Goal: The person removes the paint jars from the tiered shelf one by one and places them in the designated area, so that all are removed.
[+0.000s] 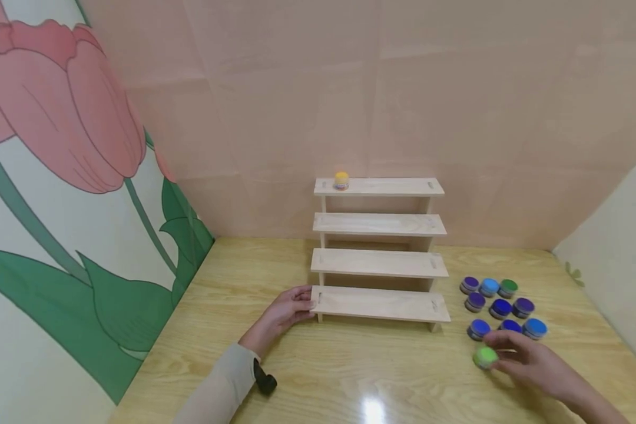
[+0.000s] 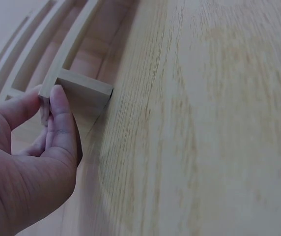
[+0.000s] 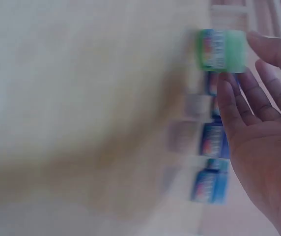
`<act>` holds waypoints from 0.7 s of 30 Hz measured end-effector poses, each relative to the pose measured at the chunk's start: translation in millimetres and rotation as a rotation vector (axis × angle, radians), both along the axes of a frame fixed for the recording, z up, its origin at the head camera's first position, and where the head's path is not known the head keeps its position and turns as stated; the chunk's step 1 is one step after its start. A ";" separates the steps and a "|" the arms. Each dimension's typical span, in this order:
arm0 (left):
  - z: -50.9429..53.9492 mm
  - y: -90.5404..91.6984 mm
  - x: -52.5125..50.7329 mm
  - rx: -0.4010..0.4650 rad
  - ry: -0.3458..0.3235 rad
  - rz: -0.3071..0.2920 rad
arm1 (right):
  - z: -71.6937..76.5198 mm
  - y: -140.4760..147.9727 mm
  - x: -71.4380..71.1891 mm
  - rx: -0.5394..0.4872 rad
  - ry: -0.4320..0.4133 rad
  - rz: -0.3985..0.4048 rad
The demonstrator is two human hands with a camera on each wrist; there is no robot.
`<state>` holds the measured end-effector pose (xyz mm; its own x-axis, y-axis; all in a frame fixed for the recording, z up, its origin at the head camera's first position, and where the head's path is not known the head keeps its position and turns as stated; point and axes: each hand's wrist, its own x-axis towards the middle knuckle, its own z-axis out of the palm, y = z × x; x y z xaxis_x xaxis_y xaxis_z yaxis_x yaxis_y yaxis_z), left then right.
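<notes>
A wooden four-step rack stands on the table. My left hand pinches the left end of its lowest board between thumb and fingers. A small paint jar with a light green lid is between the thumb and fingertips of my right hand, in front of the other jars. In the right wrist view this green jar lies sideways in the picture, its label showing. One yellow-lidded jar sits near the left end of the top step.
Right of the rack, several jars with purple, blue and dark green lids stand grouped in rows on the wood-grain table. A pinkish cloth backdrop rises behind the rack. A tulip-printed panel borders the left side.
</notes>
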<state>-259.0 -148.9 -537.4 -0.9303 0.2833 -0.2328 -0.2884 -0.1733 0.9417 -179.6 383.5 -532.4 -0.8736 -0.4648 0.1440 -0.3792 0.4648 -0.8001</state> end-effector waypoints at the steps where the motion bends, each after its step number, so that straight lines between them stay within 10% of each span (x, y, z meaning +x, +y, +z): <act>1: -0.1 0.0 -0.2 0.000 0.002 0.000 | 4.4 -1.2 -1.0 -0.010 0.040 0.011; 10: -2.4 -0.3 0.5 -0.008 -0.003 0.004 | 82.0 -38.4 -18.5 0.039 0.138 -0.053; 21: -0.1 0.7 0.0 -0.005 0.000 0.003 | 162.9 -91.5 -72.6 0.045 0.168 -0.072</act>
